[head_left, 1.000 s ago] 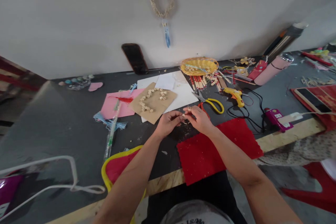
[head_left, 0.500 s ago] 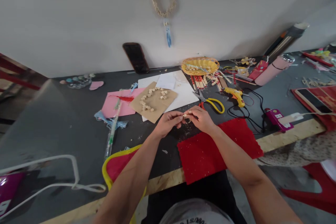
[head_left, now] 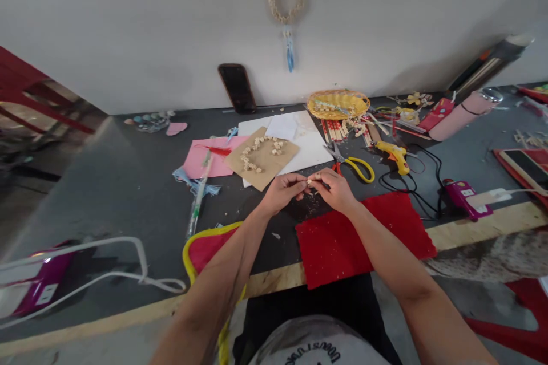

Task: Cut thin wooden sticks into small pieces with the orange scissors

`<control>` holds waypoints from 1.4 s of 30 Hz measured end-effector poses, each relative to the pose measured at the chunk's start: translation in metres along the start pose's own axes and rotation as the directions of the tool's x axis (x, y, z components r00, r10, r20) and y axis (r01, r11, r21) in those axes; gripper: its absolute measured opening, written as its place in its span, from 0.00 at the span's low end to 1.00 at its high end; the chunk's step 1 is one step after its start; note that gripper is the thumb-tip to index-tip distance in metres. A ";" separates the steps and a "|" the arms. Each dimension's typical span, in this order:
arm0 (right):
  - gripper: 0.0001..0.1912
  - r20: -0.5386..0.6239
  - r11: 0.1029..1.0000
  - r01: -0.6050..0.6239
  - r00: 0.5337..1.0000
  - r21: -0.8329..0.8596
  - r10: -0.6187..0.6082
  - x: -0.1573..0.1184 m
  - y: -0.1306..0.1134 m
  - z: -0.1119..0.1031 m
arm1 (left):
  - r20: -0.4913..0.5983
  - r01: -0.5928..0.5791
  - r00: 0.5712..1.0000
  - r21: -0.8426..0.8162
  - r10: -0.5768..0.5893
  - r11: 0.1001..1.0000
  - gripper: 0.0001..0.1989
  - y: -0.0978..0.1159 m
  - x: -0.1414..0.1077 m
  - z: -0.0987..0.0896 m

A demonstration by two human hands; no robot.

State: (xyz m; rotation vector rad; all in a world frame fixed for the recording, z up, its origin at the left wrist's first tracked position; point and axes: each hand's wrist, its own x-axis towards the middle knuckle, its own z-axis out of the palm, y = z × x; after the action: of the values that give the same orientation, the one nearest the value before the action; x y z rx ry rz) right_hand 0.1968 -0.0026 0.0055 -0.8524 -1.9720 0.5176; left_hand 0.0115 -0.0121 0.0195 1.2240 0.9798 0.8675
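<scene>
Over the dark table's front part, my left hand (head_left: 282, 193) and my right hand (head_left: 336, 189) meet at their fingertips. Between them they pinch a small pale piece (head_left: 309, 182), too small and too covered by the fingers to make out fully. Just beyond my left hand, a brown paper sheet (head_left: 268, 174) bears an open curve of small cream clusters (head_left: 245, 158). Pliers with yellow and red handles (head_left: 358, 170) lie beyond my right hand. Beneath my right forearm is a red cloth (head_left: 334, 251). Pale crumbs dot the table near my fingers.
A yellow basket (head_left: 338, 104) stands by the wall, with red-and-white sticks (head_left: 334, 130) in front. A yellow glue gun (head_left: 394, 155) with a black cord, a purple power strip (head_left: 466, 199) and a pink bottle (head_left: 466, 115) are at right. A phone (head_left: 237, 88) leans on the wall.
The whole view has shifted, so the table and wall items appear further right. My fingertips have drawn closer together around the small pale piece, which now looks rounder and less elongated.
</scene>
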 end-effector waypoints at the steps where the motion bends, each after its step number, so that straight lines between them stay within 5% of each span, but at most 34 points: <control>1: 0.06 -0.005 1.000 0.004 1.000 0.001 -0.004 0.000 0.000 0.000 | -0.010 -0.003 1.000 0.011 0.003 1.000 0.18 0.002 -0.001 0.001; 7: 0.06 -0.018 1.000 0.012 1.000 0.009 -0.012 -0.001 0.000 0.001 | 0.009 0.006 1.000 0.089 -0.006 0.996 0.19 0.013 -0.003 0.000; 18: 0.06 0.031 0.998 0.059 0.998 -0.004 -0.059 -0.001 -0.002 0.005 | 0.044 -0.032 0.999 0.016 0.031 0.999 0.18 -0.008 -0.011 -0.008; 42: 0.06 0.124 0.997 -0.065 0.990 0.037 0.060 -0.001 -0.002 -0.002 | 0.024 -0.090 0.996 0.174 0.087 0.981 0.16 -0.006 -0.013 -0.006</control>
State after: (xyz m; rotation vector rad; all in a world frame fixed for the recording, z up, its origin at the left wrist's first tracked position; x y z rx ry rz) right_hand 0.1982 -0.0048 0.0072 -0.8777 -2.0440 0.6587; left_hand 0.0016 -0.0233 0.0144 1.4315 1.0110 0.8527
